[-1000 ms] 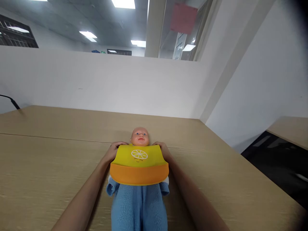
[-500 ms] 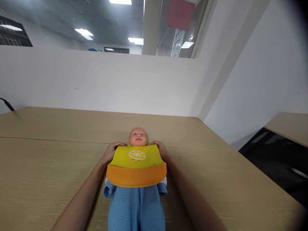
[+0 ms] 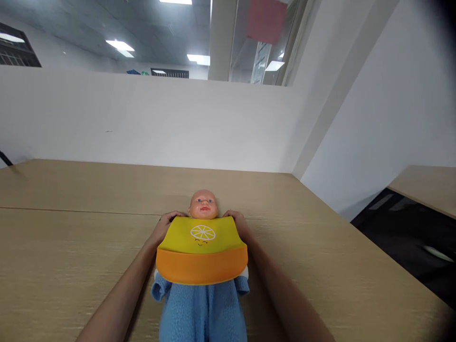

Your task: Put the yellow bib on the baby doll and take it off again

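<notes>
A baby doll (image 3: 203,205) in a blue fleece outfit (image 3: 202,311) lies face up on the table, its feet toward me. Over its chest is a yellow bib (image 3: 178,237) with a white citrus slice, a smiling face and an orange pocket (image 3: 201,267). My left hand (image 3: 166,224) is closed on the bib's upper left corner, beside the doll's neck. On the other side, my right hand (image 3: 238,223) grips the upper right corner. The bib hides part of the fingers of both hands.
The wooden table (image 3: 89,256) has a seam running across it. Behind it rises a white wall (image 3: 160,123) below a window. A black cable end (image 3: 5,158) shows at the far left. To the right stands another desk (image 3: 427,187) with a dark panel.
The bib has shifted slightly toward me, its orange pocket lower over the doll. Both hands stay at its upper corners. The camera view has moved slightly.
</notes>
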The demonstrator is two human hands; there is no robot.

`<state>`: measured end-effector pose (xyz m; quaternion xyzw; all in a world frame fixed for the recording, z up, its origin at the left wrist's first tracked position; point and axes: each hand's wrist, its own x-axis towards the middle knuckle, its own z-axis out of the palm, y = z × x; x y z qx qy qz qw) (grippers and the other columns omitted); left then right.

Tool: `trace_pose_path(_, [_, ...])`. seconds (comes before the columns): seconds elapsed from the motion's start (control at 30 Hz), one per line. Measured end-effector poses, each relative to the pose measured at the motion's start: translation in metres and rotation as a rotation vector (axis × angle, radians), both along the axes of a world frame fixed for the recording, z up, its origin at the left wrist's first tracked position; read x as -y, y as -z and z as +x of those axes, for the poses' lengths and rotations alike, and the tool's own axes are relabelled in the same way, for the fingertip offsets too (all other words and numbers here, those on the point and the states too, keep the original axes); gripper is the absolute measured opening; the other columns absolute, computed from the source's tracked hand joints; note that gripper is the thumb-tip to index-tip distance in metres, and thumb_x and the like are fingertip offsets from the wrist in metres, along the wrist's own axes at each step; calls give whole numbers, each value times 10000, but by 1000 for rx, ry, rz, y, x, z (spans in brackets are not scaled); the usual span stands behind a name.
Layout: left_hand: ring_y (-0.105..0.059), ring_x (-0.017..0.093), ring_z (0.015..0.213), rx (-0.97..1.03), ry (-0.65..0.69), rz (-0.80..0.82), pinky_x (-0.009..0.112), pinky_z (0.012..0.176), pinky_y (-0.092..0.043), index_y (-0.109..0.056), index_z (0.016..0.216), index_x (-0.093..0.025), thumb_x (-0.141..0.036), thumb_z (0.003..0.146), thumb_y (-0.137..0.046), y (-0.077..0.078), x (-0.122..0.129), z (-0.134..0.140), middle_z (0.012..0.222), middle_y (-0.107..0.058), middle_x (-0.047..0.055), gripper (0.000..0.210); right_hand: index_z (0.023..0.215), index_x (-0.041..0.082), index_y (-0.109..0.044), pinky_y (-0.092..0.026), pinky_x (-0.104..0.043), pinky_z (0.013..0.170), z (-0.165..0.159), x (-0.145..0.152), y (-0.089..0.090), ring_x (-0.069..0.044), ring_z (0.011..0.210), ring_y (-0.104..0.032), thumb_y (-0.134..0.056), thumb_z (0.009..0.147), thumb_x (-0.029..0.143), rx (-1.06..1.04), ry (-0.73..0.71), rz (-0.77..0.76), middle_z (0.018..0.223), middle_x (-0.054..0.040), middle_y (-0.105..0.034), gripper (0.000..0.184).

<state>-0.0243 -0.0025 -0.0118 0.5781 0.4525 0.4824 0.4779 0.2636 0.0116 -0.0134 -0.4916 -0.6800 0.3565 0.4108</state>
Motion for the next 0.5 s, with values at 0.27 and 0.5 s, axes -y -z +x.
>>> trace_pose_path(0.27, [-662, 239, 862, -23, -1, 9, 350, 793, -491, -703, 780, -173, -265, 578, -592, 5, -1, -2, 929, -741, 79, 248, 624, 166, -613, -366, -231, 547, 1, 0, 0, -144, 610, -525, -518, 562, 256, 43, 20, 31, 617, -3, -611, 145])
trace_pose_path(0.5, [-661, 270, 954, -98, -78, 104, 399, 887, -487, -711, 879, -175, -310, 567, -645, 9, 3, -2, 979, -741, 101, 346, 689, 187, -652, -445, -260, 616, 1, 7, 4, -177, 693, -597, -535, 602, 259, 28, 52, 46, 708, -16, -673, 163])
